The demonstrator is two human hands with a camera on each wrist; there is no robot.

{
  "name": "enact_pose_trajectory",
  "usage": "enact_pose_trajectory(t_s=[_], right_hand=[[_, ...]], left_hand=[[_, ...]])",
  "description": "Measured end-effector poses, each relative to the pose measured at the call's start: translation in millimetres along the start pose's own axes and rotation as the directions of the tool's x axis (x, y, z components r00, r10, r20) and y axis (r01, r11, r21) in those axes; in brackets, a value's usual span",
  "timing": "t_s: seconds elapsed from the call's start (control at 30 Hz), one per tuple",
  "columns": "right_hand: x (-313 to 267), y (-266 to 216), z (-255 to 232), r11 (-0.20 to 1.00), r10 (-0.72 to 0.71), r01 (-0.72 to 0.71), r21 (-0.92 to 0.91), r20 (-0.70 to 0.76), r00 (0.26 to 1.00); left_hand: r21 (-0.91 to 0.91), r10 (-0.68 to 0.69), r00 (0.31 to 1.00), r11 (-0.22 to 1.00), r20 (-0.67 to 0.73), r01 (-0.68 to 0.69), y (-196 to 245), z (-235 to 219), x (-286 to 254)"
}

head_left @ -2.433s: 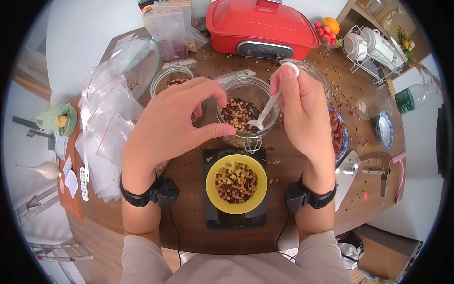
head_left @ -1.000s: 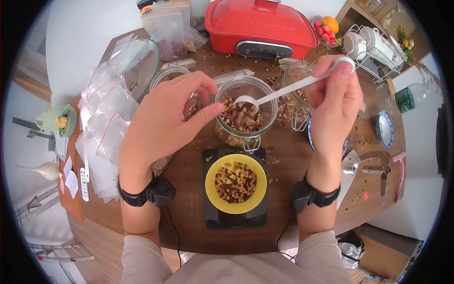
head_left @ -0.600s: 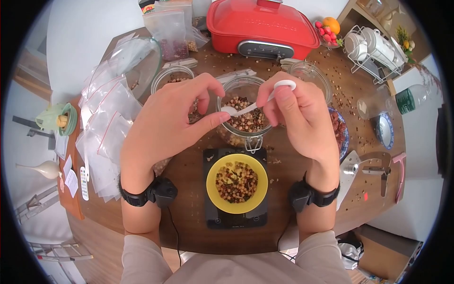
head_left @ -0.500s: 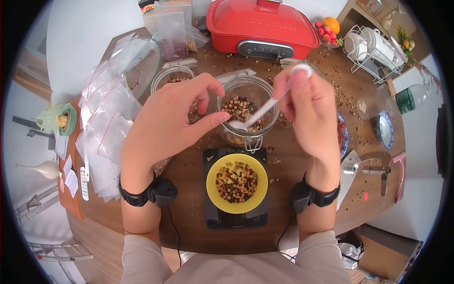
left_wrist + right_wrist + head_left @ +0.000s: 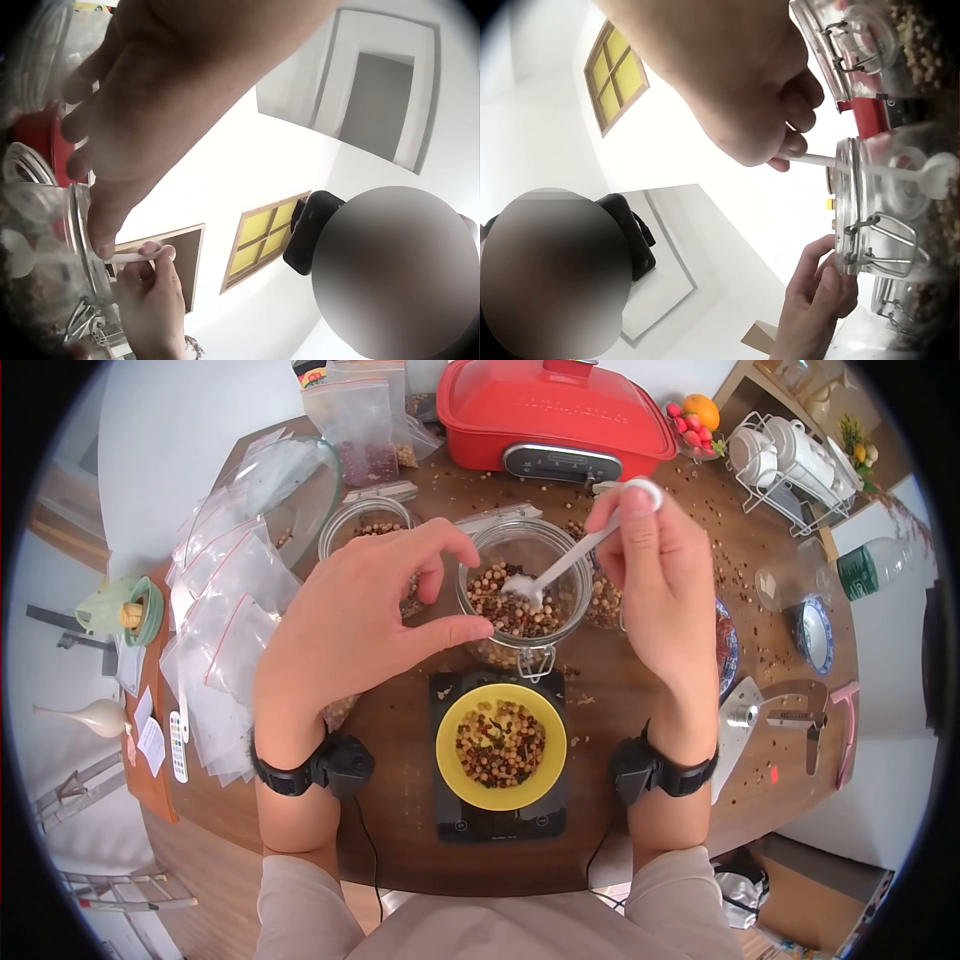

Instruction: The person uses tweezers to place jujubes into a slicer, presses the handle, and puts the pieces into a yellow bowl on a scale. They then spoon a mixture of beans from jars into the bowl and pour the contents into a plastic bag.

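Observation:
My right hand (image 5: 665, 575) pinches the end of a long-handled white plastic spoon (image 5: 575, 558). The spoon slants down into a glass clip-top jar (image 5: 583, 605), its bowl resting among mixed peppercorns. The spoon bowl (image 5: 934, 177) also shows through the glass in the right wrist view. At the jar's left side is my left hand (image 5: 365, 615), thumb and index finger spread along the rim, the thumb touching the rim in the left wrist view. Nearer me, a yellow bowl (image 5: 450, 775) of mixed peppercorns stands on a black kitchen scale (image 5: 500, 826).
More glass jars flank the work: one jar (image 5: 365, 515) behind my left hand, another (image 5: 607, 600) partly behind my right. Plastic zip bags (image 5: 225, 620) lie left. A red electric cooker (image 5: 555, 420) stands at the back. Spilled peppercorns and a metal tool (image 5: 740, 720) lie right.
The right hand has swept the spoon about inside the jar, over to the left rim and back toward the middle. The left thumb has moved in over the rim. The yellow bowl has stayed put.

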State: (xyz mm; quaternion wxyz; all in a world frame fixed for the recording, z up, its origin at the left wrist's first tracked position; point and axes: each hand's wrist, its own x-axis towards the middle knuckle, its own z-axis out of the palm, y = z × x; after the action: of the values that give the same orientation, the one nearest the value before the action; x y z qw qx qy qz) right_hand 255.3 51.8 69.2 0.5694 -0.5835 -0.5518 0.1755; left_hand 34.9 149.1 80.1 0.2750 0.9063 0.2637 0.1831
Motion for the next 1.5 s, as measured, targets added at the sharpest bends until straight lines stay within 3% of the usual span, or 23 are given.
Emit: enact_pose_trajectory(t_s=[0.07, 0.17, 0.27, 0.47, 0.6, 0.87, 0.97, 1.1, 1.2, 1.37, 1.5], right_hand=[[0, -5, -1, 0.997, 0.070, -0.067, -0.039, 0.069, 0.995], [0, 1, -1, 0.995, 0.102, -0.102, 0.006, 0.027, 0.994], [2, 4, -5, 0.965, 0.197, -0.193, 0.177, 0.000, 0.980], [6, 8, -9, 0.855, 0.311, -0.224, 0.469, -0.117, 0.943], [9, 12, -13, 0.821, 0.331, -0.154, 0.550, -0.239, 0.913], [11, 13, -19, 0.773, 0.367, -0.082, 0.629, -0.337, 0.867], [11, 11, -22, 0.756, 0.400, -0.061, 0.652, -0.387, 0.831], [12, 4, -26, 0.687, 0.461, -0.025, 0.726, -0.409, 0.788], [9, 5, -32, 0.634, 0.457, -0.045, 0.772, -0.328, 0.827], [6, 4, -34, 0.484, 0.394, -0.171, 0.858, -0.040, 0.918], [5, -5, -26, 0.489, 0.396, -0.268, 0.830, 0.063, 0.916]], left_hand=[[0.003, -0.004, 1.000, 1.000, -0.006, 0.004, 0, 1, 0], [0.002, -0.005, 1.000, 1.000, -0.005, 0.005, 0, 1, 0], [-0.001, -0.015, 1.000, 1.000, -0.002, 0.015, 1, 1, 0], [-0.012, 0.000, 1.000, 1.000, -0.003, 0.000, -2, 1, 0], [-0.004, -0.019, 1.000, 1.000, 0.006, 0.020, 2, 0, 0], [-0.001, -0.059, 0.998, 0.998, 0.032, 0.059, 9, -4, 1], [-0.021, -0.003, 1.000, 1.000, -0.028, 0.002, 1, 1, 0], [-0.064, -0.059, 0.993, 0.997, -0.098, 0.053, 2, 1, 0], [-0.135, -0.119, 0.975, 0.986, -0.187, 0.094, 4, 2, 2], [-0.129, -0.151, 0.951, 0.984, -0.269, 0.120, 7, -1, 4], [-0.111, -0.148, 0.953, 0.986, -0.263, 0.123, 9, -3, 4]])
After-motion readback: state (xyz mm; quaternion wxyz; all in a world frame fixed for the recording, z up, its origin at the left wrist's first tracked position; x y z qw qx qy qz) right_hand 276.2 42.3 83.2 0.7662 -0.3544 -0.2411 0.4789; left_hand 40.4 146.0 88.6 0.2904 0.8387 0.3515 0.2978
